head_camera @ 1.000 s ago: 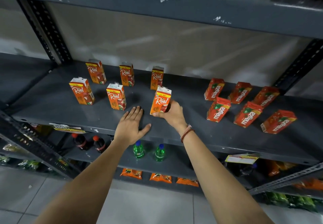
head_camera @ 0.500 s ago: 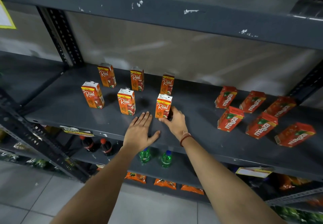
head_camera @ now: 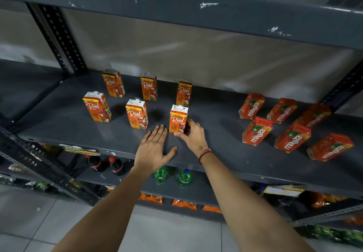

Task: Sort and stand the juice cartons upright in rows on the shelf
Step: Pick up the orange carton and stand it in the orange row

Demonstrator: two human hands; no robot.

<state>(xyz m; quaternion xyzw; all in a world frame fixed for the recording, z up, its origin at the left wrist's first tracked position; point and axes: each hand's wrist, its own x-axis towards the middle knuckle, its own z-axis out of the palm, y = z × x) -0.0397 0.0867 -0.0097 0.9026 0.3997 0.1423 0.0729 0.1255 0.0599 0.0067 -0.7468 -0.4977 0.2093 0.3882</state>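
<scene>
Several orange "Real" juice cartons stand upright in two rows of three on the grey shelf (head_camera: 59,126). The front-right Real carton (head_camera: 178,119) stands on the shelf, and my right hand (head_camera: 193,135) wraps its right side, thumb at its base. Just left of it and nearer the front edge, my left hand (head_camera: 155,149) lies flat on the shelf, fingers spread, holding nothing. Other Real cartons include the front-middle one (head_camera: 137,114) and the back-right one (head_camera: 184,91). Several red "Maaza" cartons (head_camera: 257,130) lie slanted in a loose group on the right.
An upper shelf edge (head_camera: 176,12) hangs overhead. A perforated post (head_camera: 57,37) rises at the left. The shelf below holds cola bottles (head_camera: 115,165) and green bottles (head_camera: 161,174); orange snack packets (head_camera: 184,204) lie lower down.
The Real carton in my right hand was tilted and is now set upright, third in the front row. My left hand stayed flat on the shelf.
</scene>
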